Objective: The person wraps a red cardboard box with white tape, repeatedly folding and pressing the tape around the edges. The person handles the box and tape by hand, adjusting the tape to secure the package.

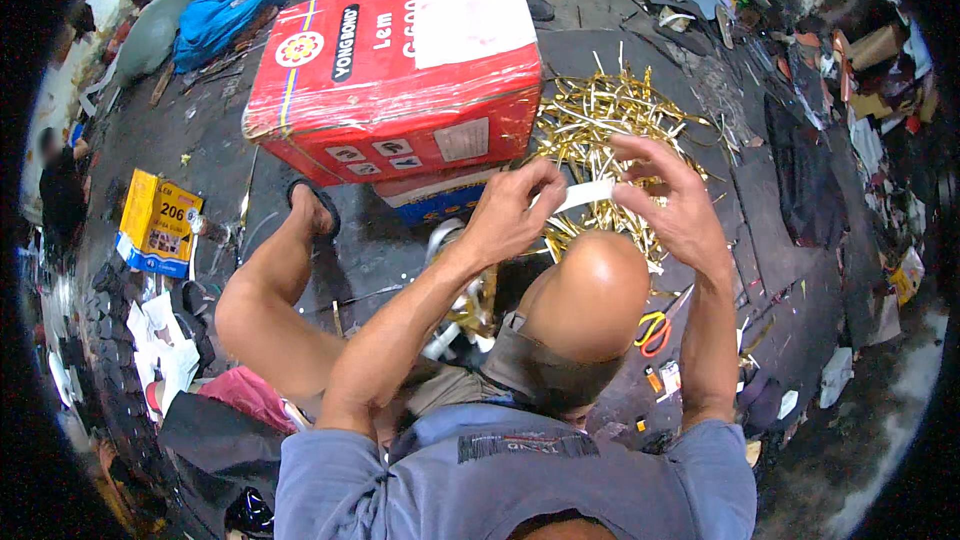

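I sit on a dark floor with my knees up. My left hand (515, 212) and my right hand (668, 198) are raised in front of me and hold a short white strip (587, 194) between them, one end pinched in each hand. Just beyond the hands lies a heap of thin golden strips (610, 120). My right knee (590, 295) sits right under the hands. Some shiny metal pieces (455, 300) rest by my left forearm.
A big red carton (400, 70) stands on a blue box at the far left of the heap. Orange-handled scissors (653, 332) lie by my right leg. A yellow box (157, 220) sits at the left. Scrap and paper litter the right side. A person stands at the far left edge.
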`<state>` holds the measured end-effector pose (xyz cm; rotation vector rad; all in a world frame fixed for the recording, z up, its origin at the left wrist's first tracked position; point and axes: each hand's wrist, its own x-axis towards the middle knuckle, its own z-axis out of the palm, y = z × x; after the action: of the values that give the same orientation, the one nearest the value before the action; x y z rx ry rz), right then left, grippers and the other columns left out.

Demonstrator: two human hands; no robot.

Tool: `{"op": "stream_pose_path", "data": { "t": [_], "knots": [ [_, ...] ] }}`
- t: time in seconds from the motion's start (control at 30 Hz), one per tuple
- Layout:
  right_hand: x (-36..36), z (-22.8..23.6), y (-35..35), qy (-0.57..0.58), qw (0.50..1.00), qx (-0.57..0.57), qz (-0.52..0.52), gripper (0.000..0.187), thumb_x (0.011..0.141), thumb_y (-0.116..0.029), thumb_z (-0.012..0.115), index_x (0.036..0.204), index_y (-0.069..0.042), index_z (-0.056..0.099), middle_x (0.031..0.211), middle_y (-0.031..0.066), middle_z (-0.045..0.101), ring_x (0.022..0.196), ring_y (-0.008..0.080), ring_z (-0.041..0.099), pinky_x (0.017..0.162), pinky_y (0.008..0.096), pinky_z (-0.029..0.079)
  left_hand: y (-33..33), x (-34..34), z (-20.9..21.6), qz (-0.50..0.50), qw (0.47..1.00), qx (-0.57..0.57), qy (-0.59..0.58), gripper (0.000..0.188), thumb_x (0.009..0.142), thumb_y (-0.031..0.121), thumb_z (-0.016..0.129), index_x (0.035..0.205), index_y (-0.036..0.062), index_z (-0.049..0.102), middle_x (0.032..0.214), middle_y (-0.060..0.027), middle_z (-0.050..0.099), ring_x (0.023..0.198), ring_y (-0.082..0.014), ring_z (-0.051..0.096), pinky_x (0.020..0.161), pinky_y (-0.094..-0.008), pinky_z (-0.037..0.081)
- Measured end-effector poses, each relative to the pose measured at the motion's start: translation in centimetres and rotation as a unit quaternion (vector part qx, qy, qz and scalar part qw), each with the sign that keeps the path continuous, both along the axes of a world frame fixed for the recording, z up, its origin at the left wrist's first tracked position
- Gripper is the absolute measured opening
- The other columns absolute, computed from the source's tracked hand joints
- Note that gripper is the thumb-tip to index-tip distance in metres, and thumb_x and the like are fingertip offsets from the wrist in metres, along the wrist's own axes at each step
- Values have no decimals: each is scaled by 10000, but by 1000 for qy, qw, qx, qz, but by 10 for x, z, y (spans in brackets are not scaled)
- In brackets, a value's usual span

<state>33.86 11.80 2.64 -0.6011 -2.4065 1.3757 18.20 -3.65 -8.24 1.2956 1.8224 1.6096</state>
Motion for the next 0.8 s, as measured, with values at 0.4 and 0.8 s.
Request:
{"op": "stream_pose_path", "data": {
  "t": [0.4,0.8],
  "knots": [
    [-60,138,-12,286,950,-99,74,228,929,-171,783,1121,-61,729,875,-7,711,659,11,594,546,168,460,-88,-2,69,-23,994,-57,-94,234,825,79,834,1021,7,728,843,1,712,785,-94,649,716,-293,541],
    [-79,198,70,466,850,-190,154,330,1016,-66,643,1327,41,623,933,-1,643,805,37,596,729,159,550,-160,30,-85,18,912,-344,221,424,827,429,813,1080,93,767,970,-197,765,915,-404,744,854,-524,586]
  ]
}}
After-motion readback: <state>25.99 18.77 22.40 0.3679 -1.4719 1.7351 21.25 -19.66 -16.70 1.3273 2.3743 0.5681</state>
